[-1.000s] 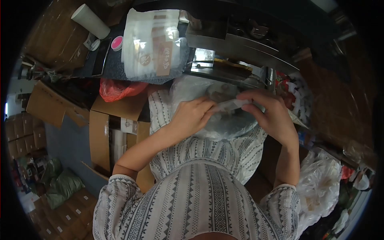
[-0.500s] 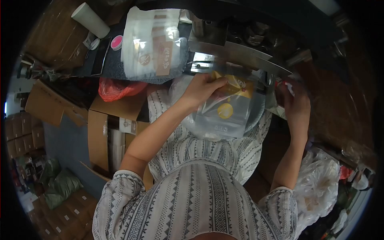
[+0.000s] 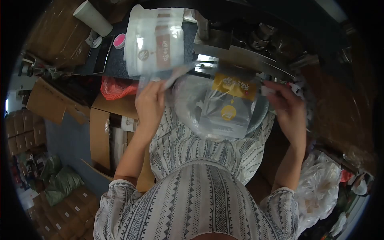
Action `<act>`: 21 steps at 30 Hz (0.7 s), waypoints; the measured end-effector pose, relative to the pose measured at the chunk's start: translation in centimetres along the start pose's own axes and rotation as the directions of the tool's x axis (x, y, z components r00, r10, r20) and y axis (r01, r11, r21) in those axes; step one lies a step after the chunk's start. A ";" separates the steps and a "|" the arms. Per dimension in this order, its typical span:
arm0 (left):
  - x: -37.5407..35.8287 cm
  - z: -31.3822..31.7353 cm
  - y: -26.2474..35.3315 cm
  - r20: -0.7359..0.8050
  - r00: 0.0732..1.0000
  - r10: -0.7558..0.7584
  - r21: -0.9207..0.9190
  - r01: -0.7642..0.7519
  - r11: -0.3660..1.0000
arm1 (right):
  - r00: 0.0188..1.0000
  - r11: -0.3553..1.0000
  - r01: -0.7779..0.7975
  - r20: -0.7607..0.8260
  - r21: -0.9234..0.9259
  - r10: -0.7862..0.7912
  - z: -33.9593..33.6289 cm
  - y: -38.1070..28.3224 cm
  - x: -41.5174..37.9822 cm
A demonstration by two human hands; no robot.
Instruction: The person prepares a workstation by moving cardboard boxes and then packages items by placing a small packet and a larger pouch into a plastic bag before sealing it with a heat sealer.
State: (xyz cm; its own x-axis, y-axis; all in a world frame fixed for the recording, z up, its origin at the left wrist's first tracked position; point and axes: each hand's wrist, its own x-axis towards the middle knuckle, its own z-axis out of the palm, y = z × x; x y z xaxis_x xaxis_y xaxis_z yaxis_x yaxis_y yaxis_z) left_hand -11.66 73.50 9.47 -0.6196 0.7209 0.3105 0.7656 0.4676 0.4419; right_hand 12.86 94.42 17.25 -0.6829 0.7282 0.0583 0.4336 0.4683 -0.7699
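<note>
My left hand [image 3: 150, 102] pinches a clear plastic bag [image 3: 179, 77], blurred by motion, at the front edge of the table. Behind it lies a stack of frosted plastic bags [image 3: 140, 40] with brownish labels. On a round, pale basin [image 3: 262, 114] over the lap rests a clear bag with a yellow printed top [image 3: 229, 112]. To its right, my right hand [image 3: 289, 116] has its fingers drawn together at a small white piece, too blurred to name. A metal machine with a long bar [image 3: 256, 60] stands just beyond both hands.
A white cup [image 3: 93, 18], a phone [image 3: 104, 54] and a pink round tub [image 3: 119, 41] are on the table's left. Below hang a red bag [image 3: 116, 88] and an open cardboard box [image 3: 100, 138]. Clear plastic bags [image 3: 320, 180] bulge at the right.
My left hand has left the yellow-topped bag and moved left, where it now holds a clear bag. My right hand has shifted slightly left and down.
</note>
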 end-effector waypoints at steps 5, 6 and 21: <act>-0.3 -2.2 4.2 -0.085 0.989 0.124 -0.112 -0.133 0.985 | 0.914 0.911 0.405 -0.005 -0.073 -0.406 4.3 -3.0 1.2; -0.4 -2.3 4.5 -0.081 0.982 0.172 -0.128 -0.181 0.975 | 0.887 0.881 0.460 0.012 -0.107 -0.462 4.5 -3.2 1.2; -0.8 -1.6 5.2 0.169 0.976 0.137 -0.398 -0.060 0.916 | 0.882 0.872 0.472 0.084 -0.130 -0.465 3.1 -3.3 0.2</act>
State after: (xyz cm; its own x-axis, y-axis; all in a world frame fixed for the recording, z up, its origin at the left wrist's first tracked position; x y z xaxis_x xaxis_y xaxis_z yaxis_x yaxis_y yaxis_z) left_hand -7.47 74.49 12.82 -0.4703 0.8543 0.2213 0.6690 0.1817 0.7207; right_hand 9.44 91.47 17.86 -0.8529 0.3823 0.3556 0.1325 0.8172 -0.5609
